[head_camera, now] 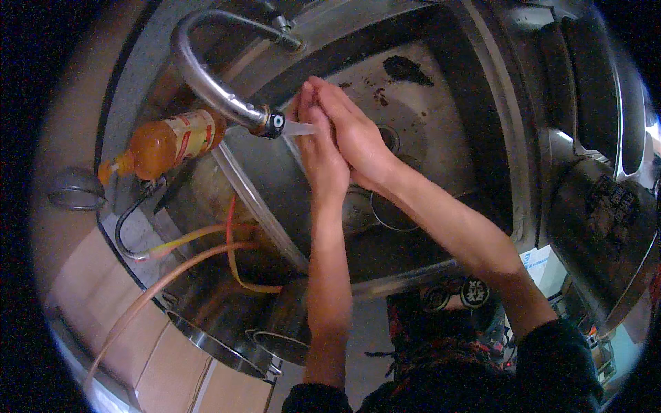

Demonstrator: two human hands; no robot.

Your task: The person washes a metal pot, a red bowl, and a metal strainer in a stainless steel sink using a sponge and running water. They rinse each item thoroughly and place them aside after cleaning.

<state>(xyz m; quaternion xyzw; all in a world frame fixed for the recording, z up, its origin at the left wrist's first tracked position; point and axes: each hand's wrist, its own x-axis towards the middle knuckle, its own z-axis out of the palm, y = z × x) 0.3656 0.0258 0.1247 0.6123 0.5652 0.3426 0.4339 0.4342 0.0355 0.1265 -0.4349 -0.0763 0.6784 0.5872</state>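
My left hand (326, 155) and my right hand (364, 137) are pressed together over a metal sink (467, 155), fingers pointing away from me. A stream of water (299, 128) runs from the curved metal faucet (222, 93) onto the back of my left hand, near the thumb. My right hand lies along the other side, its fingers close together. The palms face each other, and what lies between them is hidden. Below my hands, the sink floor holds a drain (388, 138) and a thin metal ring (395, 222), partly covered by my right wrist.
Dark food scraps (408, 70) lie on the sink floor. Left of the faucet stands a pump bottle of orange liquid (155, 147). An orange hose (155, 289) and a yellow hose (191, 236) cross the left side, above metal pots (222, 346). A dark wok (601, 232) sits at the right.
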